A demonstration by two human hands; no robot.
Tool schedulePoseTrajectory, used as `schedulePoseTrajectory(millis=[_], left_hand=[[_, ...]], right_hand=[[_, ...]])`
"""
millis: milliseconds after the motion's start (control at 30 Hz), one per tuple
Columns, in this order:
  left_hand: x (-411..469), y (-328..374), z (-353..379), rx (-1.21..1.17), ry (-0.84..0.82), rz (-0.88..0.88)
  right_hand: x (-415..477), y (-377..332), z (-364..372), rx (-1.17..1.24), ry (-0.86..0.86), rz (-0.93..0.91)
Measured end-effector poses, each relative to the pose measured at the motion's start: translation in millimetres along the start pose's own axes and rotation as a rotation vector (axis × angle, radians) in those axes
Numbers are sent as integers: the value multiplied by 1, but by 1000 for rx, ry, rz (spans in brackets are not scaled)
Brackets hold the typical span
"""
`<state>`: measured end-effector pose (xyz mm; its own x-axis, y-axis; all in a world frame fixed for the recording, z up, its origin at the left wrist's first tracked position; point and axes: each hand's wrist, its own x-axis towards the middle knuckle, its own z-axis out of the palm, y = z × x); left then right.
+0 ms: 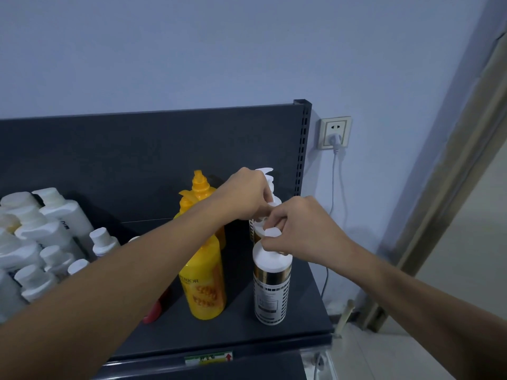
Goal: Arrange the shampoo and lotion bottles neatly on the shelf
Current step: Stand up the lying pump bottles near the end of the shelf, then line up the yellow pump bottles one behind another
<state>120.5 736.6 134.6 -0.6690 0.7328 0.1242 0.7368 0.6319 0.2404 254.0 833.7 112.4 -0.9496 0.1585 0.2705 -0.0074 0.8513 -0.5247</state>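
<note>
Head view looks down on a dark shelf [274, 333] with a dark back panel [137, 149]. At about 3 o'clock of the shelf's middle stands a white-and-gold pump bottle [271, 292], upright, near the right edge. The right hand [299, 231] is closed around its white pump head [271, 233], fingers curled tight. Directly behind it, toward 12 o'clock, a second white pump bottle [267, 193] stands by the back panel; the left hand [247, 196] pinches its pump between fingertips. The two hands almost touch. At 9 o'clock of the gold bottle stands a yellow bottle [204, 281], with another yellow pump bottle [199, 193] behind it. A cluster of white bottles [41, 242] fills the shelf's 9 o'clock side. A wall socket [335, 132] with a plug sits at 2 o'clock.
</note>
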Motion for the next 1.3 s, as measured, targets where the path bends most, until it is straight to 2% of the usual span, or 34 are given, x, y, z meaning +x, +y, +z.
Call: schedulePoseTrajectory(millis=[200, 333, 500, 600, 700, 800, 900, 1133, 1300], left_hand=[[-3, -1, 0, 14, -23, 0], [-15, -4, -14, -11, -44, 14], [-48, -37, -62, -36, 127, -52], [-65, -71, -88, -63, 211, -132], [-69, -102, -92, -24, 170, -179], [-64, -127, -82, 33, 16, -183], [-60, -142, -74, 42, -105, -140], [-54, -157, -43, -10, -45, -50], [-53, -156, -41, -108, -9, -71]], right_hand=[[-2, -1, 3, 18, 22, -17], [-1, -2, 3, -61, -41, -34], [4, -13, -6, -245, -89, -54], [16, -34, -8, -228, -72, -118], [33, -62, 5, -147, -166, -182], [48, -85, 29, -103, -249, -185], [55, -96, 54, -173, -273, -210], [52, -99, 60, -232, -207, -249], [50, -100, 57, -334, -127, -251]])
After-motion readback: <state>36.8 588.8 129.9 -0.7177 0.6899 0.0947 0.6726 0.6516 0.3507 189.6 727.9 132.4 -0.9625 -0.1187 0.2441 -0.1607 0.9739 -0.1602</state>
